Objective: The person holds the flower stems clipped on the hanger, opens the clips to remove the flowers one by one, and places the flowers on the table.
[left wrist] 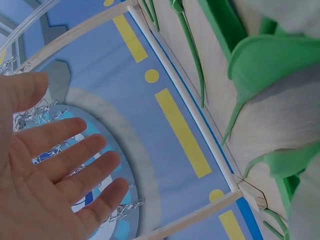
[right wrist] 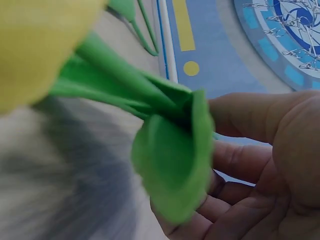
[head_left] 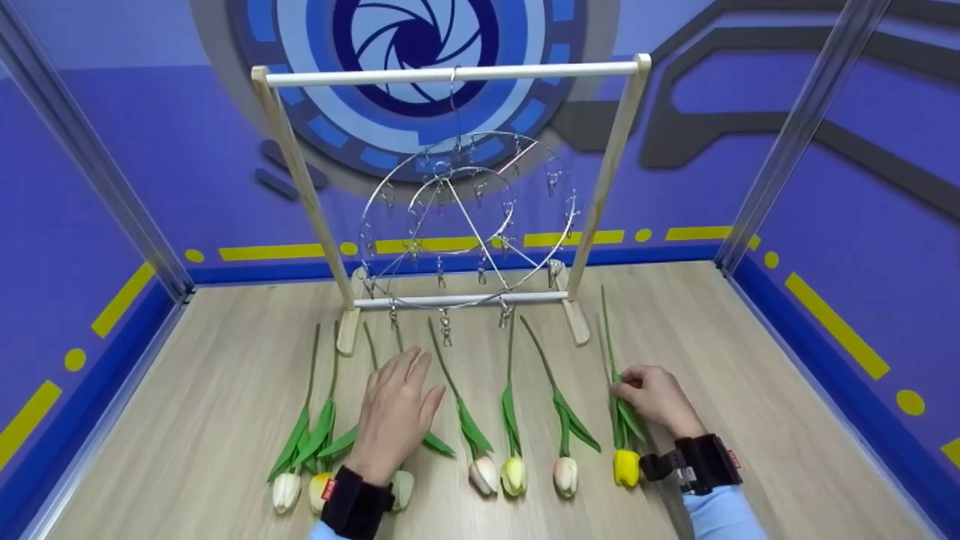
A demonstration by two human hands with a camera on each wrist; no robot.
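My right hand pinches the stem of a yellow tulip between thumb and fingers at the right end of a row of artificial tulips. In the right wrist view its green leaf stands beside the fingertips. With fingers extended, my left hand hovers over the left part of the row, holding nothing. It partly hides a pale tulip and an orange-yellow tulip. A white tulip lies farthest left; pinkish tulips and a pale yellow tulip lie between my hands.
Behind the flowers stands a wooden rack. From its top bar hangs a round metal clip hanger with several clips, the lowest above the stem ends. Blue-purple panels enclose the wooden table at the back and sides.
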